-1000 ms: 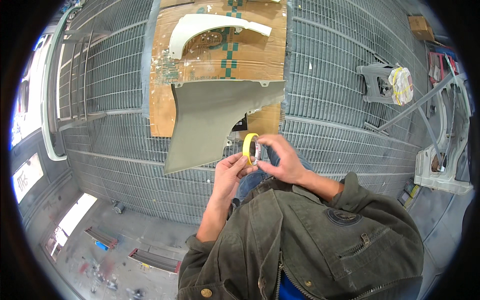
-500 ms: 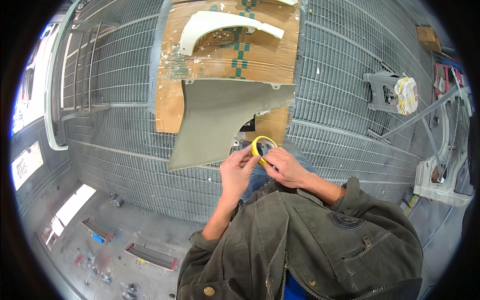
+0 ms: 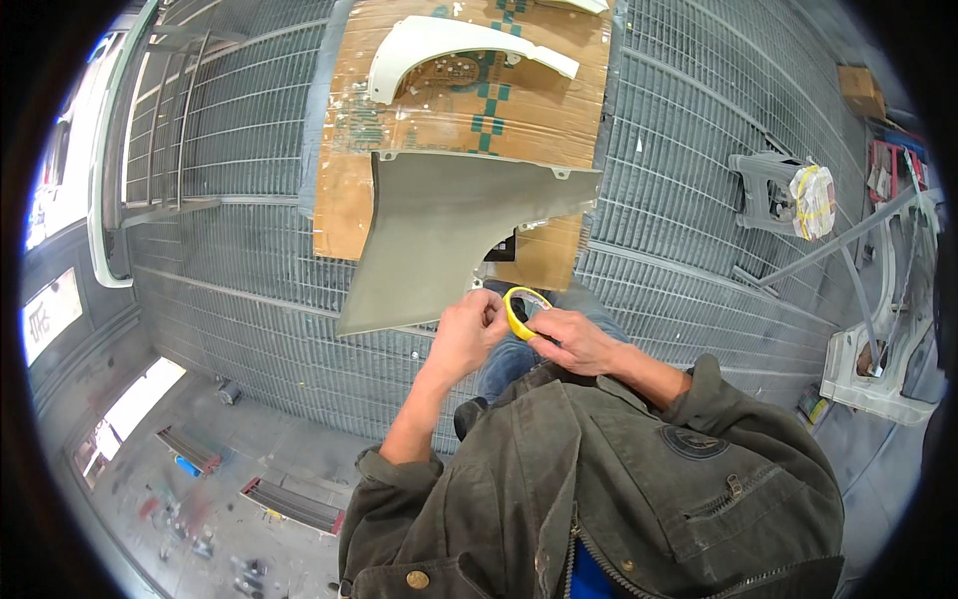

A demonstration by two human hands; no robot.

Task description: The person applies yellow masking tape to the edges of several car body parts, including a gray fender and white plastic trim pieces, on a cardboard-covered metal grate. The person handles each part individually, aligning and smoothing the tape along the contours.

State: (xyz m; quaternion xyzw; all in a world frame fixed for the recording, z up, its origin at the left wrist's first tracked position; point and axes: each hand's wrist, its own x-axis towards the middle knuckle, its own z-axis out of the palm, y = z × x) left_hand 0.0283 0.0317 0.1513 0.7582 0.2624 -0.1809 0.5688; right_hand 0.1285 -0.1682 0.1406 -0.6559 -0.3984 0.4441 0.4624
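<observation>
My right hand (image 3: 576,341) grips a roll of yellow tape (image 3: 513,317) by its near right edge, the ring tilted and its hole showing. Just left of the roll, my left hand (image 3: 466,332) has thumb and fingers pinched together at the tape's edge. Whatever lies between those fingertips is too small to make out. Beyond both hands rests a grey-green car fender panel (image 3: 429,225), its curved wheel cutout facing right and its lower corner past the cardboard (image 3: 344,200) under it.
A white fender (image 3: 439,42) lies farther up the cardboard. Metal grating (image 3: 679,220) forms the floor. A grey step stool (image 3: 766,190) with a wrapped bundle (image 3: 813,202) stands right, near a door-frame-like panel (image 3: 868,384). A long pale bumper-like part (image 3: 103,200) is at left.
My left hand has drawn slightly left and down, away from the roll. The tape roll has turned a little in my right hand, and the view has shifted slightly.
</observation>
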